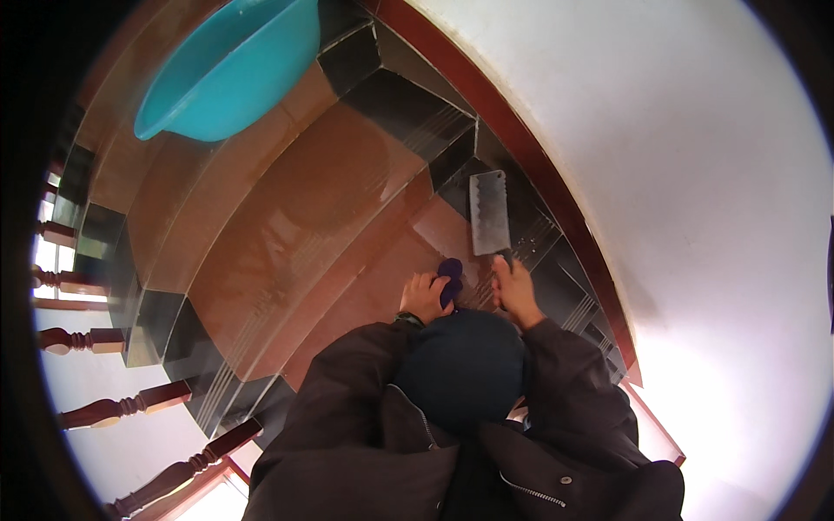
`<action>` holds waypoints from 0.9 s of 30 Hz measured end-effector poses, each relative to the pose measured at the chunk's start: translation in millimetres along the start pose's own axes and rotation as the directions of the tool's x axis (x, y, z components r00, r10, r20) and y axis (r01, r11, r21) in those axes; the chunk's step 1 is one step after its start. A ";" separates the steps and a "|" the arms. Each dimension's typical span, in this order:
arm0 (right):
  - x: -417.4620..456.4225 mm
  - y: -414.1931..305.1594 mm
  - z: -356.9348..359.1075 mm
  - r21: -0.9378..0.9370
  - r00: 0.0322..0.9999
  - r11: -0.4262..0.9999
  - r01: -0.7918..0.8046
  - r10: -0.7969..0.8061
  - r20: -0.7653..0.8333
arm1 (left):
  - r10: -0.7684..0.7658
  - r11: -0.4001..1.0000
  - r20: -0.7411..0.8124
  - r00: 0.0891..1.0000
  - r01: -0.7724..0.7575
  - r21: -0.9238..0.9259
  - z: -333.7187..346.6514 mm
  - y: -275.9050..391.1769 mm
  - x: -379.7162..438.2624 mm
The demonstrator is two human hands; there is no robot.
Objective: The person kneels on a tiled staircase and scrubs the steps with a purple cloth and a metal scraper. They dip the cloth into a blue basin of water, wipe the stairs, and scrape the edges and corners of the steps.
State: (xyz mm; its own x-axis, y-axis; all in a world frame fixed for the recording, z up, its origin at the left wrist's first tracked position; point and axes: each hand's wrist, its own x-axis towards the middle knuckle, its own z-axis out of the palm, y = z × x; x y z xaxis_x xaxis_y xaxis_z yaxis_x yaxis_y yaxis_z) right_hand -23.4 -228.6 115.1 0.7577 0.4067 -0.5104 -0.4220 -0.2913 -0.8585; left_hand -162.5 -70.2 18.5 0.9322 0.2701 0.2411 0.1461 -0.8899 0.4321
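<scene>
My right hand (pixel 517 290) grips the dark handle of a cleaver (pixel 490 215). Its broad grey blade points away from me, above the dark tiles at the wall side of the stair tread, and shows an uneven dark and light pattern. To the left of the handle, my left hand (pixel 425 296) holds a dark purple bundle (pixel 449 268) with thumb and fingers. Whether the bundle is cloth or something firmer I cannot tell. A band is around my left wrist. Small bright specks (pixel 529 245) lie on the tile beside the cleaver's handle end.
A turquoise plastic basin (pixel 260 84) stands on a lower step at the upper left. Brown and black tiled stairs (pixel 306 189) descend before me, with wet-looking patches. A white wall (pixel 684 163) with red skirting (pixel 554 163) bounds the right; turned wooden balusters (pixel 124 409) line the left.
</scene>
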 end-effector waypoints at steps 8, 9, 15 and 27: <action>-121.4 -9.8 -104.6 -0.095 0.990 0.993 0.068 -0.078 -0.115 | -0.206 0.969 0.108 0.973 0.218 -0.114 -28.8 19.9 43.2; -131.3 -7.4 -112.4 -0.084 0.989 0.994 0.070 -0.080 -0.125 | -0.143 0.984 0.017 0.990 0.144 -0.101 -33.7 22.6 62.8; -157.3 15.9 -133.1 -0.291 0.935 0.937 0.192 -0.265 -0.236 | 0.220 0.951 -0.361 0.906 -0.117 0.285 -34.1 20.0 230.5; -184.9 43.2 -166.0 -0.347 0.916 0.911 0.221 -0.316 -0.246 | -0.170 0.965 0.004 0.986 0.165 0.203 35.8 -12.7 209.4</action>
State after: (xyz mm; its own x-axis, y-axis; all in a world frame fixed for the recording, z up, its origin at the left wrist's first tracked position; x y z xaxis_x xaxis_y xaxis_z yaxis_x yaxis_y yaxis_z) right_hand -99.1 -460.2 180.6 0.9501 0.2516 -0.1846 -0.0444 -0.4765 -0.8781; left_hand 42.8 -15.5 32.4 0.8950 0.4159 0.1613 0.3624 -0.8888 0.2806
